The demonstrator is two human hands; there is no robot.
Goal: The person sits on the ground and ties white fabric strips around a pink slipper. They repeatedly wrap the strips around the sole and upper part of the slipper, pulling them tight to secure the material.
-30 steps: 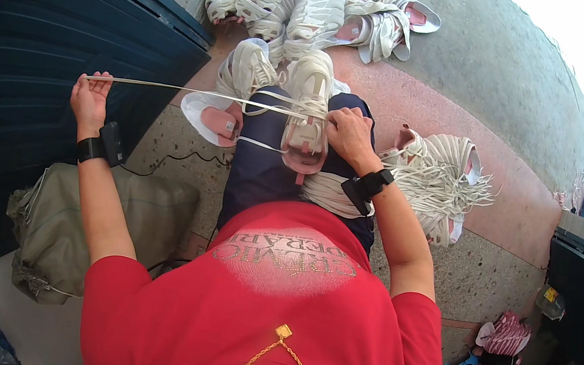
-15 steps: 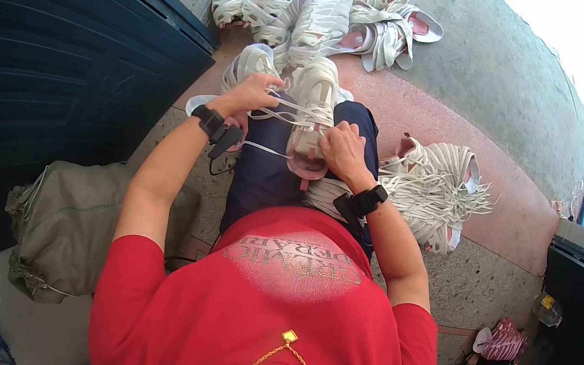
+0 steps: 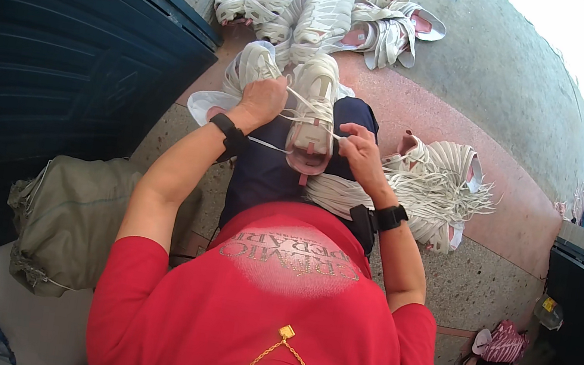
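A white and pink shoe upper [image 3: 309, 136] lies on my lap, its pink-lined collar toward me. White laces cross its front and run out to both sides. My left hand [image 3: 267, 99] is closed round a white lace just left of the upper, with the wrist turned over. On the right side, my right hand [image 3: 362, 153] pinches another lace close to the upper's edge. One more lace [image 3: 267, 145] stretches left from the collar, passing below my left hand. Beyond my left hand rest more white uppers [image 3: 255, 64], partly hidden by it.
A pile of laced white uppers [image 3: 325, 14] lies ahead on the floor. To my right sits a stack of uppers [image 3: 439, 167] with a bundle of loose white laces [image 3: 418, 198]. An olive sack [image 3: 74, 225] and a dark blue door [image 3: 82, 68] stand on the left.
My right hand has left the upper's side and drawn a lace out to the right. My left hand has moved right and turned over, closed on a lace.
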